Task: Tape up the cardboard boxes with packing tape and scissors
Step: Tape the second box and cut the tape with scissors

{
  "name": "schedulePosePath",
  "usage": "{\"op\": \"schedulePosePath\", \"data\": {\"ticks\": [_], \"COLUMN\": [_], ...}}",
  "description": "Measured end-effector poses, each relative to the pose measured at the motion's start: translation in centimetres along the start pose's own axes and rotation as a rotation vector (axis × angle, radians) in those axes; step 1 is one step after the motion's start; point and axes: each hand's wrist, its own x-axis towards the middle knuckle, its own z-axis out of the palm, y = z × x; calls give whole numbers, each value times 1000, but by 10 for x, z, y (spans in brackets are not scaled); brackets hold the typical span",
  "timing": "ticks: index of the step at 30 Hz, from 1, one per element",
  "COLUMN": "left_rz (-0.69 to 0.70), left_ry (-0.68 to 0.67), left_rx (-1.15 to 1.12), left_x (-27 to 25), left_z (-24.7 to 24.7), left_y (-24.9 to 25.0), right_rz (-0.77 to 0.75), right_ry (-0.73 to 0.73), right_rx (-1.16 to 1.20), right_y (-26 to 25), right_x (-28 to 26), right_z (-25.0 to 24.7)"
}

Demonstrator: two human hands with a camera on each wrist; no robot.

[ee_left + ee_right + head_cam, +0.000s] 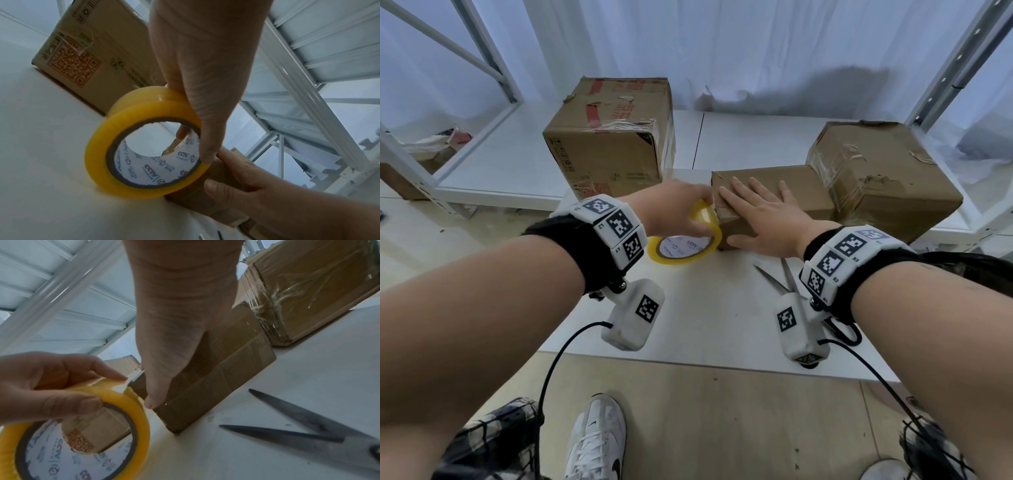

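Scissors (779, 279) lie open on the bench (705, 308) beside the small box (801, 192); right hand (763, 214) fingers spread flat on it, left hand (671, 209) fingers pinching the tape roll (685, 245); two taped boxes (613, 137) flank.

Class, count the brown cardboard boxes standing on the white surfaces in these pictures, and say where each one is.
3. A tall printed cardboard box at the back left, a flat plain cardboard box under the right hand, and a tape-wrapped cardboard box at the right. Others may be hidden.
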Motion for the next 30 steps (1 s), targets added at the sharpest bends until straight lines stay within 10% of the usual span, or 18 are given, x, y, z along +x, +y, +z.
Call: {"op": "schedulePosePath", "data": {"ticks": [16, 21, 30], "left_rz": [-53, -47, -21], "left_ry": [-22, -18, 30], "left_rx": [-26, -50, -121], "left_x": [8, 6, -4], "left_z": [1, 3, 7], "left_y": [-4, -4, -9], "right_rz": [-82, 157, 361], "right_ry": [26, 130, -17], "right_rx": [-14, 321, 236], "right_y": [0, -17, -36], "right_x": [-8, 3, 26], "right_z": [-3, -13, -8]}}
